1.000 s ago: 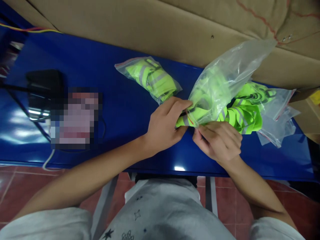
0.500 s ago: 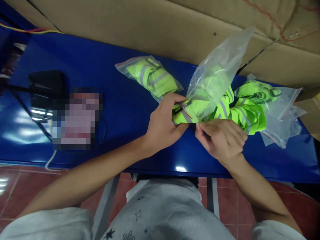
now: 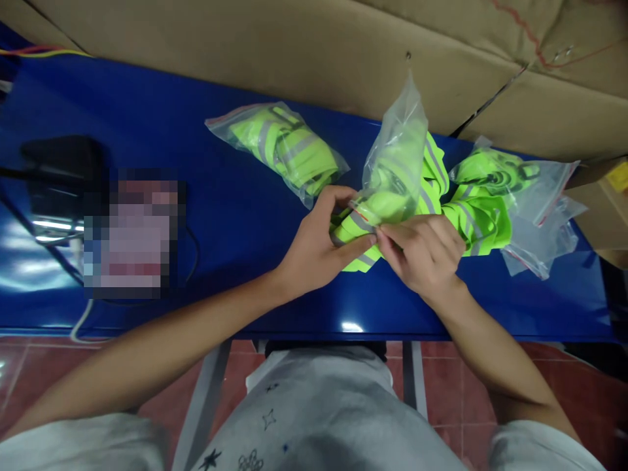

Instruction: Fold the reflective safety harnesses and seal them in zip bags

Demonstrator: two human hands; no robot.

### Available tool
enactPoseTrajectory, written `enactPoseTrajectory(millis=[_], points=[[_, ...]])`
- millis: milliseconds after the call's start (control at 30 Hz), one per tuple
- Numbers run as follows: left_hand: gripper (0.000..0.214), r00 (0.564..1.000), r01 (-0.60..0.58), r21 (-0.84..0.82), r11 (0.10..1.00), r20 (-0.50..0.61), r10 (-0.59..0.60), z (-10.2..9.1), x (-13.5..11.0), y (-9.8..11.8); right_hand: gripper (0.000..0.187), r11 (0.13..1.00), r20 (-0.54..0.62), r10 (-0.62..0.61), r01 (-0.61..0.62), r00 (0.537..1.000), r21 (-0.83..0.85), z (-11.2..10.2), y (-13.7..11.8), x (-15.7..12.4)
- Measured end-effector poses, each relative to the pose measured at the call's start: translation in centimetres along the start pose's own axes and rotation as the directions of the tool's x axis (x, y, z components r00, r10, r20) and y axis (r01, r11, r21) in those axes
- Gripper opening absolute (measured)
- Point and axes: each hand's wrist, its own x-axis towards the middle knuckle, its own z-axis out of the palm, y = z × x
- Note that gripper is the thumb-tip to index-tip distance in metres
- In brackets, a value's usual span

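My left hand (image 3: 316,245) is closed around a rolled neon-yellow high-visibility vest (image 3: 352,226) with grey reflective stripes, thumb below and fingers partly hidden behind it. A clear plastic zip bag (image 3: 396,134) with a red line at its mouth covers the roll's upper part, its far end standing up. Beside the left thumb, my right hand (image 3: 422,252) pinches the bag's mouth edge between thumb and index finger; the other fingers are curled. More striped neon-yellow fabric (image 3: 478,222) lies just behind and right of my right hand.
On the blue table (image 3: 275,301), a bagged vest (image 3: 289,147) lies left of my hands. To the right are another bagged bundle (image 3: 495,170) and flat plastic bags (image 3: 540,242). A black device (image 3: 61,176) and a blurred-out item (image 3: 137,235) sit left. Cardboard (image 3: 245,46) lines the back.
The bag's upper end has swung left and is narrower and more upright. My right hand has shifted slightly along the mouth, and more striped fabric shows below the hands. The view has moved slightly.
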Motion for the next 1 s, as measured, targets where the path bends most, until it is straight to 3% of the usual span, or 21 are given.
enactPoseTrajectory(millis=[133, 233, 300, 367, 500, 667, 800, 1000], points=[[0.051, 0.998, -0.021, -0.051, 0.998, -0.052, 0.018, -0.3, 0.5, -0.8, 0.025, 0.972, 0.104, 0.059, -0.081, 0.993, 0.222, 0.0, 0.0, -0.1], [0.053, 0.996, 0.015, -0.108, 0.994, -0.087, -0.024, -0.6, 0.9, -0.8, 0.031, 0.943, 0.060, 0.186, -0.195, 0.981, 0.269, -0.2, 0.4, -0.2], [0.054, 0.995, 0.039, -0.160, 0.986, -0.088, -0.054, -0.8, 1.1, -0.6, 0.032, 0.905, -0.004, 0.316, -0.300, 0.949, 0.301, -0.3, 0.7, -0.3], [0.055, 0.995, 0.041, -0.207, 0.977, -0.081, -0.059, -0.9, 1.3, -0.4, 0.032, 0.845, 0.005, 0.411, -0.383, 0.912, 0.374, -0.2, 0.9, -0.2], [0.055, 0.993, 0.073, -0.287, 0.955, -0.072, -0.097, -0.9, 1.5, -0.6, 0.029, 0.726, 0.124, 0.453, -0.446, 0.883, 0.524, 0.2, 0.6, -0.2], [0.057, 0.990, 0.135, -0.408, 0.903, 0.017, -0.140, -0.9, 1.5, -1.0, 0.027, 0.522, 0.203, 0.551, -0.525, 0.809, 0.672, 0.9, 0.4, -0.6], [0.059, 0.993, 0.120, -0.402, 0.908, 0.067, -0.102, -0.9, 1.3, -1.2, 0.026, 0.447, 0.264, 0.573, -0.566, 0.776, 0.692, 1.1, 0.6, -0.6], [0.058, 0.984, 0.166, -0.468, 0.868, 0.131, -0.117, -0.9, 1.0, -1.4, 0.025, 0.357, 0.273, 0.574, -0.536, 0.772, 0.765, 1.0, 0.7, -0.4]])
